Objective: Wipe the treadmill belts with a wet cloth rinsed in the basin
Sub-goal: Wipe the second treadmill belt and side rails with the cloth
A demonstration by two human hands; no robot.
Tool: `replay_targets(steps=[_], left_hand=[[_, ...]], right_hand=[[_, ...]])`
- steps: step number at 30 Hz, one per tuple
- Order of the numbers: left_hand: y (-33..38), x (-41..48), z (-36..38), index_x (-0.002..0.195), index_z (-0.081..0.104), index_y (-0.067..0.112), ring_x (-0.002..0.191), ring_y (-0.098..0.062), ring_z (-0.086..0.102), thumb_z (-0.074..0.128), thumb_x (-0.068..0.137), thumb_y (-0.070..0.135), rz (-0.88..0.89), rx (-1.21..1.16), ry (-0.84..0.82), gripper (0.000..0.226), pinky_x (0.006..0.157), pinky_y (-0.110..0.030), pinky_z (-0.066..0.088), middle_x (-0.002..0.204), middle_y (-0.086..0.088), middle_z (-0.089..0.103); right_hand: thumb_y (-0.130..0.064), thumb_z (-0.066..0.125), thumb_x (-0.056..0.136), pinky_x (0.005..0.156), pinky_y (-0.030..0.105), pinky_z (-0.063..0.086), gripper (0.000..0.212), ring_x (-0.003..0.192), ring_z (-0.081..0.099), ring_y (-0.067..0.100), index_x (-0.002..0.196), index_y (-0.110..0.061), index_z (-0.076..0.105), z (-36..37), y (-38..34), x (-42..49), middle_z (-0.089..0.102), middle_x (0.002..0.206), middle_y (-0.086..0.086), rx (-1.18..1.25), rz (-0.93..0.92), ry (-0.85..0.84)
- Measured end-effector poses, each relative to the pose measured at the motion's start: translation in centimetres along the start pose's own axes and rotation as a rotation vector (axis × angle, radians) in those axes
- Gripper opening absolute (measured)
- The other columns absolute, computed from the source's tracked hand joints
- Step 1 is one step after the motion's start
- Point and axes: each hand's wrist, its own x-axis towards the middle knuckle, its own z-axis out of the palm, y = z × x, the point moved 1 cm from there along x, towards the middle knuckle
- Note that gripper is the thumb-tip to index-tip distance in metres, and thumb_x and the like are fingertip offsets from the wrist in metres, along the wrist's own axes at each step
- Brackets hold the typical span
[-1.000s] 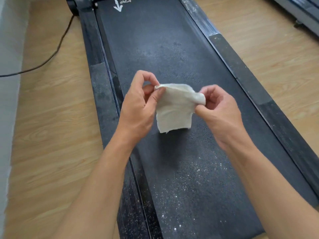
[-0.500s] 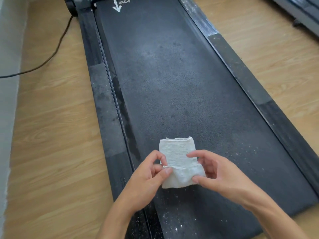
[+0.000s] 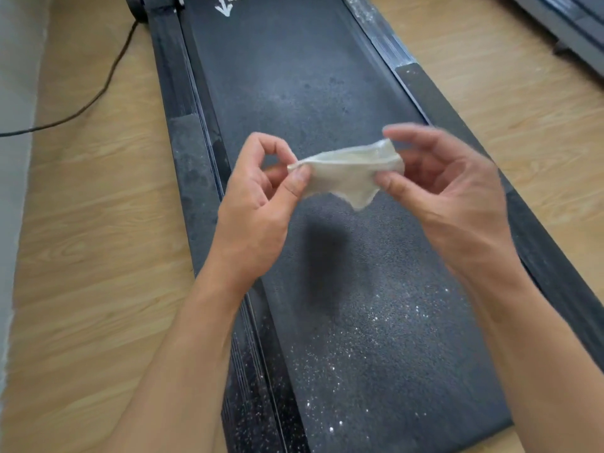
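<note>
**One cloth, pinched at both ends above the belt**

Two hands hold a single small white cloth (image 3: 346, 173) between them, clear of the surface. The left hand (image 3: 258, 197) pinches the cloth's left end between thumb and curled forefinger. The right hand (image 3: 457, 197) pinches the right end between thumb and fingers, and its upper fingers are blurred. The cloth hangs slack, with a corner drooping just beside the right thumb.

Below both hands runs one black treadmill belt (image 3: 327, 93), where the cloth's shadow (image 3: 323, 253) falls beneath them. White specks (image 3: 359, 338) are scattered over the belt nearer the person than the hands, and one white arrow (image 3: 224, 9) is printed at the end beyond them. Two dark side rails flank the belt, the left rail (image 3: 189, 158) outside the left hand and the right rail (image 3: 441, 109) outside the right.

One black cable (image 3: 98, 93) trails across the wood-grain floor (image 3: 98, 223) left of the left hand, towards a pale wall (image 3: 16, 93). Part of a second machine (image 3: 572, 27) shows far beyond the right hand.
</note>
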Motion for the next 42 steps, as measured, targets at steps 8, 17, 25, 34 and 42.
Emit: replay_targets(steps=[8, 17, 25, 34, 42], left_hand=[[-7.6, -10.4, 1.1, 0.105, 0.046, 0.022, 0.058, -0.011, 0.034, 0.059, 0.107, 0.027, -0.422, 0.237, -0.243, 0.014, 0.063, -0.033, 0.034, 0.065, 0.005, 0.053], [-9.0, -7.3, 2.3, 0.101, 0.046, 0.024, 0.059, -0.016, 0.055, 0.059, 0.105, 0.028, -0.393, 0.384, -0.093, 0.014, 0.065, -0.038, 0.054, 0.070, 0.008, 0.068], [-11.9, -1.5, 0.7, 0.112, 0.050, 0.019, 0.093, -0.022, 0.055, 0.065, 0.099, 0.033, -0.109, 0.908, 0.076, 0.024, 0.083, -0.044, 0.051, 0.109, 0.003, 0.055], [-13.4, 1.1, -13.3, 0.161, -0.020, 0.002, 0.155, -0.025, -0.032, 0.032, 0.074, 0.093, -0.613, 1.258, -0.406, 0.136, 0.129, -0.042, -0.009, 0.167, -0.012, -0.035], [-9.0, 3.9, -13.0, 0.157, -0.027, -0.003, 0.157, -0.036, -0.022, 0.084, 0.058, 0.078, -0.768, 1.434, -0.718, 0.169, 0.131, -0.047, 0.008, 0.164, -0.023, -0.036]], right_hand=[[-0.008, 0.083, 0.088, 0.079, 0.020, 0.056, 0.025, 0.083, 0.075, 0.015, 0.088, -0.032, 0.078, -1.7, 7.3, -9.5, 0.079, 0.088, -0.005, -0.288, 0.428, -0.257], [-0.022, 0.082, 0.091, 0.083, 0.048, 0.061, 0.008, 0.084, 0.076, 0.025, 0.093, -0.029, 0.080, -0.2, 10.6, -5.4, 0.080, 0.085, -0.004, -0.372, 0.397, -0.155], [-0.031, 0.073, 0.097, 0.091, 0.030, 0.053, 0.027, 0.100, 0.063, 0.001, 0.123, -0.031, 0.070, 0.9, 12.8, -1.2, 0.070, 0.112, -0.017, -0.655, 0.281, -0.125], [-0.061, 0.086, 0.075, 0.093, 0.043, 0.045, 0.074, 0.114, 0.050, 0.026, 0.129, -0.023, 0.052, 5.2, 12.1, 3.1, 0.056, 0.117, -0.003, -1.139, 0.176, -0.784], [-0.050, 0.069, 0.095, 0.079, 0.037, 0.042, 0.030, 0.109, 0.054, 0.027, 0.106, -0.025, 0.056, 7.5, 9.8, 3.2, 0.056, 0.107, 0.000, -1.292, 0.100, -1.147]])
